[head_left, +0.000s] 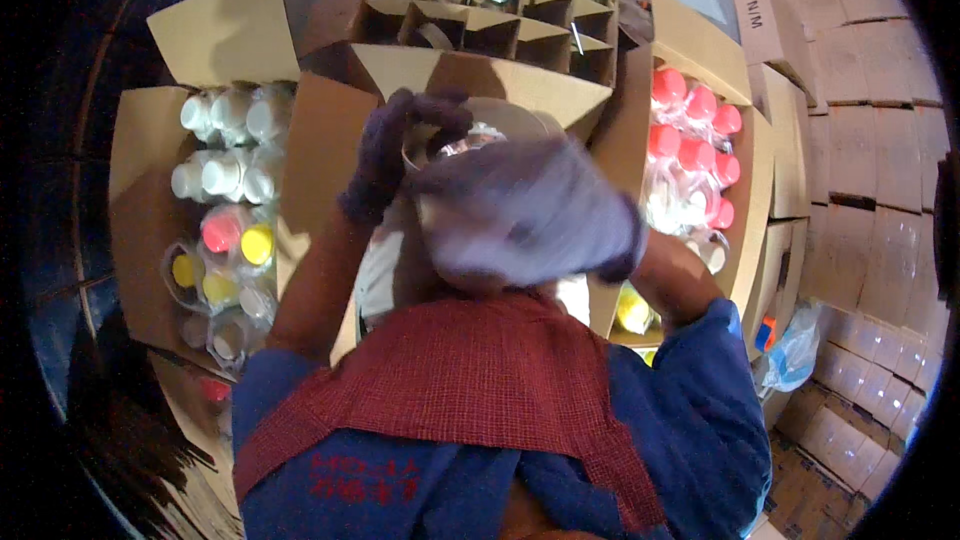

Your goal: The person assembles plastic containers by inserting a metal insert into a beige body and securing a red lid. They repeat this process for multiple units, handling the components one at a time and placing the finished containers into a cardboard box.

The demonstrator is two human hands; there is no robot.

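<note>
Head view: your left hand (395,150) and right hand (530,210), both in purple gloves, are together at frame centre, closed around a clear bottle (470,140) held close under the camera. Right hand is motion-blurred and covers most of the bottle. Upper centre: divided carton (520,35) with white-capped bottles. Left of frame: open box (140,220) with white, pink and yellow caps. Right of frame: box (755,190) with pink-capped bottles (690,130).
</note>
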